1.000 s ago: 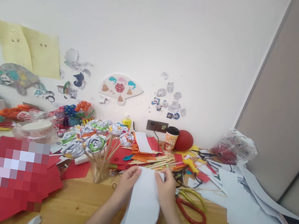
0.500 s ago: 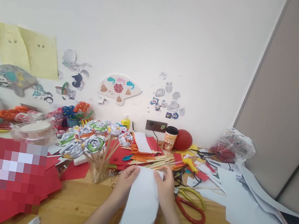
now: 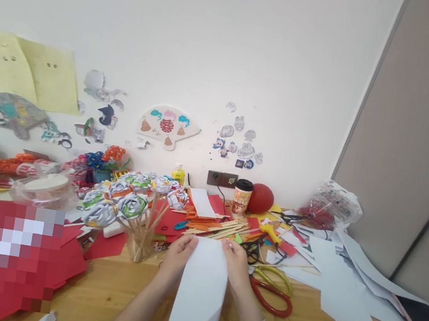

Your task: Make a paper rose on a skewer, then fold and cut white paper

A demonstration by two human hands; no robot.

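Observation:
A folded strip of white paper [image 3: 201,288] stretches toward me above the wooden table, its near end running out of the picture. My left hand [image 3: 180,253] pinches its far left corner, thumb on top. At the far right corner my right hand [image 3: 235,264] grips it the same way, with a silvery bracelet on that wrist. Just right of this hand lie scissors with red and yellow handles [image 3: 271,289]. Beyond the hands is a pile of thin wooden sticks [image 3: 223,230]. A clear cup of sticks [image 3: 139,246] stands to the left.
Rolled paper flowers [image 3: 134,205] crowd the back left. Red paper sheets [image 3: 68,262] cover the left side, white sheets [image 3: 344,289] the right. A lidded paper cup [image 3: 241,200] and a red balloon [image 3: 261,199] stand against the wall, near a yellow bottle [image 3: 178,175].
The fingers of my right hand have curled in closer around the paper's far edge. The paper's far end has risen slightly, and the view has shifted a little to the right.

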